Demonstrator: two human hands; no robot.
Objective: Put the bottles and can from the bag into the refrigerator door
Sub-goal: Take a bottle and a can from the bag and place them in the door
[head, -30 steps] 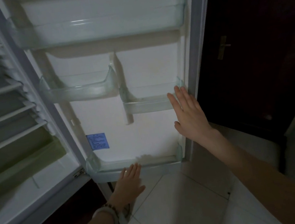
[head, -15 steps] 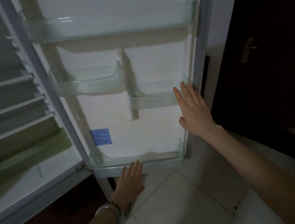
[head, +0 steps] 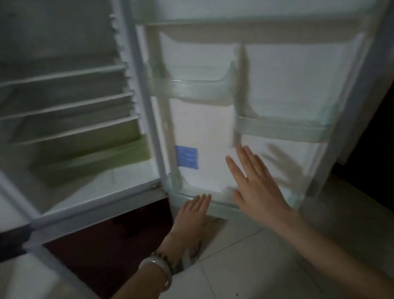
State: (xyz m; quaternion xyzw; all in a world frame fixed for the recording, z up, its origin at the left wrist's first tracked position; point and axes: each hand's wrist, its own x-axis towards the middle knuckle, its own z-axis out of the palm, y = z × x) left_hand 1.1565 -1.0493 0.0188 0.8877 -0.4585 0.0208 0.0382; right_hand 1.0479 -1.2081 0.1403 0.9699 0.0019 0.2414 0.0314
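The white refrigerator door (head: 287,80) stands open in front of me, blurred by motion. It carries clear plastic racks: a wide top rack (head: 220,1), a small left rack (head: 192,89), a small right rack (head: 281,128) and a bottom rack (head: 224,203). All look empty. My left hand (head: 194,213), with a bracelet on the wrist, lies flat against the bottom rack's front. My right hand (head: 254,184) is flat with fingers spread in front of the door's lower panel. No bag, bottle or can is in view.
The fridge interior (head: 64,112) on the left has white wire shelves and a greenish drawer (head: 96,161). A blue sticker (head: 186,156) is on the door. Pale floor tiles (head: 247,281) lie below; darkness fills the right side.
The view has swung left and the frame is blurred. My right hand has moved from the door's right edge down and left to its lower panel. My left hand stays at the bottom rack.
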